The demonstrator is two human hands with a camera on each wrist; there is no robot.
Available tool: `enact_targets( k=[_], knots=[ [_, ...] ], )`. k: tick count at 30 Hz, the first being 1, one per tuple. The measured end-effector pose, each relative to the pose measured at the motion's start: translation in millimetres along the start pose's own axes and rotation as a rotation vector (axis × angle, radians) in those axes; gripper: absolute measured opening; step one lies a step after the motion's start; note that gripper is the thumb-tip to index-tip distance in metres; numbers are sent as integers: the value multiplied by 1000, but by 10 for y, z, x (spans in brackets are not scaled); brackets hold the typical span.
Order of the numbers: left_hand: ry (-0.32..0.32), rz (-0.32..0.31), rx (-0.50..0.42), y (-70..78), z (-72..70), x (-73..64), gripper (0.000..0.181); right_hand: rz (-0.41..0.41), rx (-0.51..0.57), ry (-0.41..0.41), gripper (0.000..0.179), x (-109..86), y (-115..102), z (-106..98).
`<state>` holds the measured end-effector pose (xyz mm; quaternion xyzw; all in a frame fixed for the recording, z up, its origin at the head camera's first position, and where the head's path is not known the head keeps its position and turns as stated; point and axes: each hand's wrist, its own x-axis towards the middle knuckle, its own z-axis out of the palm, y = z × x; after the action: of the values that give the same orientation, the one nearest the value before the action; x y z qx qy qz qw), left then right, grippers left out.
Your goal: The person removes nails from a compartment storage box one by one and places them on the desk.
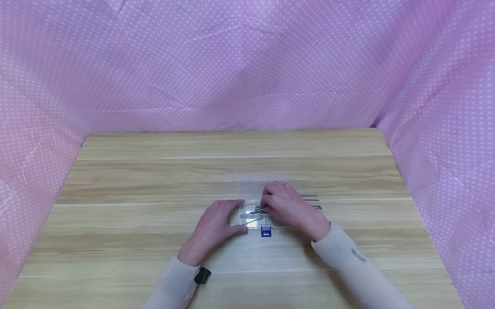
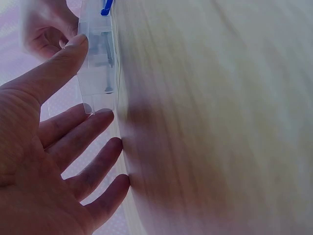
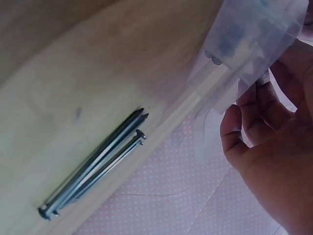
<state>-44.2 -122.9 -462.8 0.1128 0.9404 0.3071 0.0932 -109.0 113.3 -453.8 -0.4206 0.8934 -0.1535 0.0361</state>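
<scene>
A clear plastic compartment box (image 1: 243,216) lies on the table with its lid (image 1: 251,186) folded back and a blue latch (image 1: 266,231) at the near side. My left hand (image 1: 214,221) holds the box's left end between thumb and fingers. In the left wrist view its other fingertips touch the table. My right hand (image 1: 289,207) is over the box's right part, its fingers pinching a metal nail (image 1: 257,212); how many it pinches is partly hidden. Another nail (image 1: 253,220) lies in a near compartment. Beyond the right hand, several long nails (image 3: 98,164) lie on the table.
The light wood table (image 1: 140,204) has its far edge against a pink dotted cloth (image 1: 193,64), which also hangs at both sides. A black clip-like piece (image 1: 202,276) sits at the left wrist.
</scene>
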Motion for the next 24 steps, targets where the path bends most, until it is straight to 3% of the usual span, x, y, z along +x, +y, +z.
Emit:
enact_targets(
  k=[24],
  knots=[
    [13,9,4,-17,16,7,72,54,-5,102,10,-177,-34,-64]
  ],
)
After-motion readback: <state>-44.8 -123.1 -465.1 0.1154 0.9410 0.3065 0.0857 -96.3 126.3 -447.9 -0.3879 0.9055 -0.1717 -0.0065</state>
